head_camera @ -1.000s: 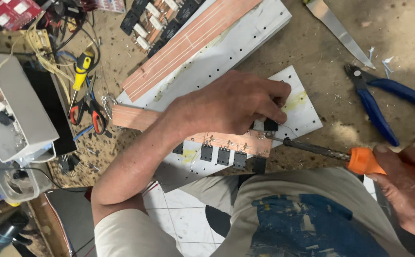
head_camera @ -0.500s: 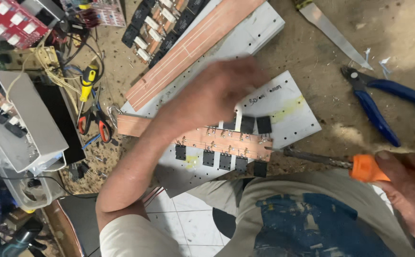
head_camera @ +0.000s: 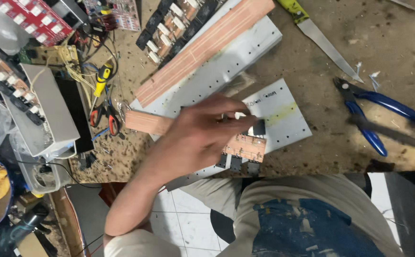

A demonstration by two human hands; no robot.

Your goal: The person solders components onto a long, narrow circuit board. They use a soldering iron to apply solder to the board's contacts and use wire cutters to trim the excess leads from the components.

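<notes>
Now the left hand (head_camera: 202, 133) lay blurred over the copper strip (head_camera: 245, 146), fingers reaching right toward its black parts (head_camera: 258, 127); whether they pinched anything I cannot tell. The strip ran left-right on the white plate (head_camera: 288, 119). Right hand was out of view; half a second earlier it showed, holding the screwdriver (head_camera: 397, 135).

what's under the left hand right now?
The left hand covers the middle of a copper-clad strip lying on a white drilled plate. Black components show along the strip's near edge. Whatever sits directly beneath the palm is hidden.
</notes>
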